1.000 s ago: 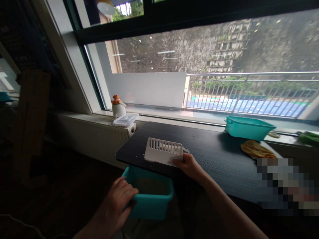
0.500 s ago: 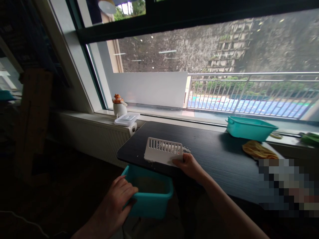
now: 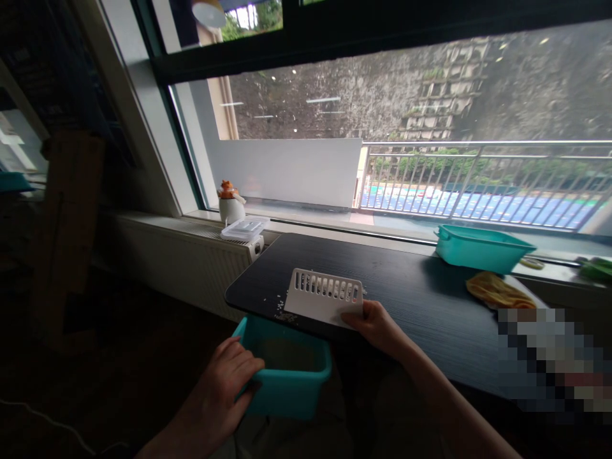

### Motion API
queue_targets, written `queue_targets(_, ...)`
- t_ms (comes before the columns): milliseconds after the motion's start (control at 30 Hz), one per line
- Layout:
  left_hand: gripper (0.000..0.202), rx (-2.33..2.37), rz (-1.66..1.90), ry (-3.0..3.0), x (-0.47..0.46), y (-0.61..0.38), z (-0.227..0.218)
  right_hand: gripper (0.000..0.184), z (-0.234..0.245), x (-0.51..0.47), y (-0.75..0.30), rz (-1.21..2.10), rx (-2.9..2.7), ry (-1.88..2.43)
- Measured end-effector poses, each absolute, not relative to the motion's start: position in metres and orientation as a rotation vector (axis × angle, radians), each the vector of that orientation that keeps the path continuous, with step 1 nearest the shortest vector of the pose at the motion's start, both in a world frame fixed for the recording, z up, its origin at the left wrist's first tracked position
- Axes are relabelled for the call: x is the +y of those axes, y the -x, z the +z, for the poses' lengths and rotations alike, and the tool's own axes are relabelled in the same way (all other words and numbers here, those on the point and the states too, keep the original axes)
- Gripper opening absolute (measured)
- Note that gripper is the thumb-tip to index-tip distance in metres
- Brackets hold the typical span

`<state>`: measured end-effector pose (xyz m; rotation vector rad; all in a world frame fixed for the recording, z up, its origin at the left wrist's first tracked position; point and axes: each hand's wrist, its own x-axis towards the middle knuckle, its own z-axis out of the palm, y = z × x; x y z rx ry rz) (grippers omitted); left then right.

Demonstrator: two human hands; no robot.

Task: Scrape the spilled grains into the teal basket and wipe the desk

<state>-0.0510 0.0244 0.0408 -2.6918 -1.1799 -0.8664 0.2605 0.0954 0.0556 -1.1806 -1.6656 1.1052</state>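
Observation:
My right hand (image 3: 375, 322) grips the right end of a flat white slotted plate (image 3: 315, 305), thumb on top. The plate is held low over the black tabletop (image 3: 406, 299), close to its front left edge. Small pale bits (image 3: 287, 316) lie scattered by the plate's left end, and some show through the slots. With my left hand (image 3: 234, 370) I hold the left rim of a turquoise bin (image 3: 291, 392) just below the table edge. The bin's inside is dark, with a brownish layer at the bottom that I cannot make out.
A second turquoise basin (image 3: 482, 248) and a yellow cloth (image 3: 500, 290) rest at the table's right. Left of the table, a radiator (image 3: 191, 255) carries a clear plastic lid (image 3: 245, 227), with a white pot (image 3: 232, 209) behind it. A blurred patch covers the right front.
My right hand has moved the slotted plate slightly right and toward me. More pale bits now show at its left end. My left hand keeps its hold on the bin.

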Motion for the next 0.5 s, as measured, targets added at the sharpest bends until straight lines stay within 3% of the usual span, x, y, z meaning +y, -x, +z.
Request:
queue_targets(233,0.024,-1.207,-0.873,2.702,0.024,0.051,0.041,0.03,0.058,0.081,-0.267,1.147,-1.731,1.168)
queue_targets(500,0.023,-1.151,-0.866,2.679,0.026,0.051,0.044,0.025,0.05,0.1,-0.251,0.971,-1.635,1.222)
